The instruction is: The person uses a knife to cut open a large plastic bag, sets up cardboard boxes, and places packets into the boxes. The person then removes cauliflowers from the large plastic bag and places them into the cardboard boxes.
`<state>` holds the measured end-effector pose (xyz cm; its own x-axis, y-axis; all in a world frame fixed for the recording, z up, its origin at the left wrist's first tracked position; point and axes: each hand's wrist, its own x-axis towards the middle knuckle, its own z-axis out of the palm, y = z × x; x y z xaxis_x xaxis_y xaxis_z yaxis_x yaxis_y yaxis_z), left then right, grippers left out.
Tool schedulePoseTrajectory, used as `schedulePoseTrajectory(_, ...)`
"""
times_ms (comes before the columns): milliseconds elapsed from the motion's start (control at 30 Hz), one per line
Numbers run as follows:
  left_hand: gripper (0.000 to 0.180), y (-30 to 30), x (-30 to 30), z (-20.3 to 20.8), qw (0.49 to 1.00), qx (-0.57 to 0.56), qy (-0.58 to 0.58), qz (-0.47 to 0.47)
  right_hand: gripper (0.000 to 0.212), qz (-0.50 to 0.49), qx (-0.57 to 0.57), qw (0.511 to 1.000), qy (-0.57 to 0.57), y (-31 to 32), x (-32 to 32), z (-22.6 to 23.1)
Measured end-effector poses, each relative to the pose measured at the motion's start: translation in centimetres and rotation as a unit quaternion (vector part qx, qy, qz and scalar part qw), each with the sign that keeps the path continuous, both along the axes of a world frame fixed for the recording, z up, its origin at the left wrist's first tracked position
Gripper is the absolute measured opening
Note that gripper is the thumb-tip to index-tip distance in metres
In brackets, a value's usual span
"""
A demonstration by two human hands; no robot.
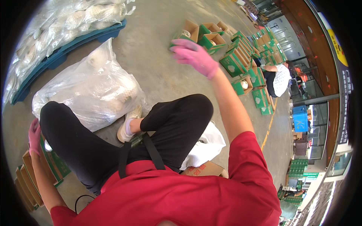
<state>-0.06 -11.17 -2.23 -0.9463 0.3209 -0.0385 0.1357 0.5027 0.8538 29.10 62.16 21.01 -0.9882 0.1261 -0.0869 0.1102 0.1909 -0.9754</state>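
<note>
Though slightly blurred, visibly released, with outstretched fingers and nothing in grasp: one right hand (194,56), gloved in pink.
Just beyond it: four open cartons (193,29), green and brown, in the nearest cluster; contact impossible to tell.
Inside two of these: white round items (213,42), one visible in each; a third in a carton farther right of the same hand.
Left hand (34,135), one, likewise in pink glove; grip impossible to tell.
Just below and beside it: green-and-brown stacked cartons (55,164), several, exact count unclear.
Between both hands: one clear plastic bag (88,88), full of white round goods, uncountable through the film.
Above the left hand: one blue pallet (56,56), under more bagged goods.
Below the right hand: one white sack (207,145); one brown carton (205,169), printed in red.
Well right of the right hand: one person in white top (281,81); one blue bin (299,117), marked; one yellow panel (336,47), one dark panel (345,90), both lettered.
</note>
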Motion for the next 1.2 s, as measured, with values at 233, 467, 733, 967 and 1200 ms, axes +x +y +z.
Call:
schedulePoseTrajectory(233,0.043,2.9,20.4,10.5,0.980,-0.043,-0.144,0.128,0.053,0.347,0.180,0.911,-0.128,-10.2,-13.6,-10.6)
schedulePoseTrajectory(467,0.042,-1.0,41.6,2.8,0.911,-0.011,-0.221,0.347,0.054,0.525,0.238,0.794,-0.192,-22.1,-13.2,-11.7)
schedulePoseTrajectory(733,0.062,-2.4,55.2,5.6,0.677,-0.401,-0.113,0.606,0.054,0.531,0.290,0.740,-0.293,-26.5,-15.6,-11.5)
schedulePoseTrajectory(967,0.065,-15.6,44.9,4.8,0.738,-0.384,0.027,0.554,0.049,0.466,0.008,0.813,-0.348,-42.1,-20.2,-9.4)
schedulePoseTrajectory(1200,0.089,-34.8,22.2,4.5,0.746,-0.502,0.026,0.436,0.053,0.488,-0.189,0.767,-0.371,-62.7,-19.5,-17.4)
